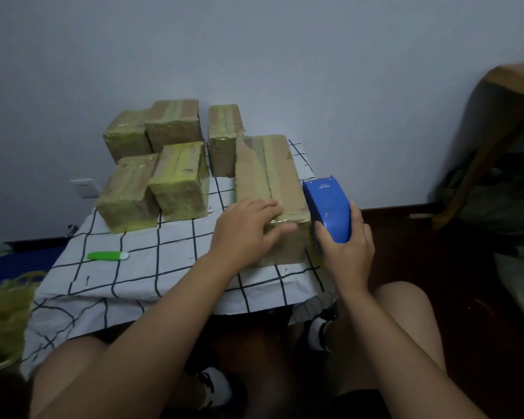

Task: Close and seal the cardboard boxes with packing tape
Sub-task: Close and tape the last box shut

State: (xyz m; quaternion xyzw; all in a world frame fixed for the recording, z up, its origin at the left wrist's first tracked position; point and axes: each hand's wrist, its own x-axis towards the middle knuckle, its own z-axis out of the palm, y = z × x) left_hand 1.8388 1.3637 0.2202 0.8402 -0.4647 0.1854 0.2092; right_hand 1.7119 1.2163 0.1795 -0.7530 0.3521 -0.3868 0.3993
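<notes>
Five smaller boxes (176,152) behind-left of the long box (270,189) looked sealed; left hand (248,228) lay flat on it, right hand (345,249) gripped blue tape dispenser (327,207) beside it, probably finishing last seam.

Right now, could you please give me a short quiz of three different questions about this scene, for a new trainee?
1. True or false: the left hand lies flat on the long box.
2. What does the right hand hold? A scissors, B blue tape dispenser, C marker.
3. What colour is the cutter on the checked tablecloth?

Key: 1 true; 2 B; 3 green.
</notes>
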